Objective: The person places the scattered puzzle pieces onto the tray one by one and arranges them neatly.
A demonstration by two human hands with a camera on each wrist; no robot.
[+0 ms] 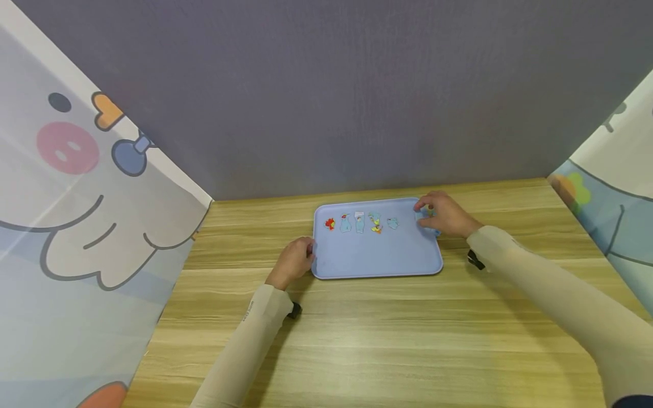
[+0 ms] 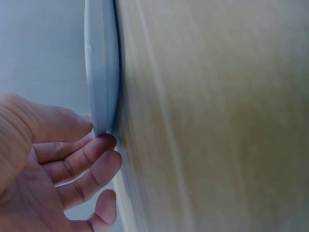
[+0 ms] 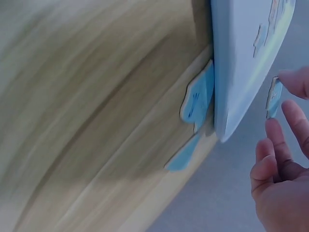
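Note:
A light blue tray [image 1: 377, 258] lies on the wooden table, with several small printed puzzle pieces [image 1: 359, 221] in a row along its far half. My left hand [image 1: 294, 259] is at the tray's left edge. In the left wrist view its thumb [image 2: 72, 126] rests against the rim and its fingers curl to the outer side. Over the far right corner of the tray, my right hand [image 1: 445, 215] pinches a light blue puzzle piece [image 3: 273, 98] between thumb and fingers. A red piece [image 1: 330, 224] sits at the row's left end.
More light blue pieces [image 3: 198, 99] lie on the table against the tray's right side, partly under the right hand in the head view. A grey wall [image 1: 357, 102] rises behind the table [image 1: 367, 334]. Panels with cartoon prints [image 1: 66, 170] stand at both sides.

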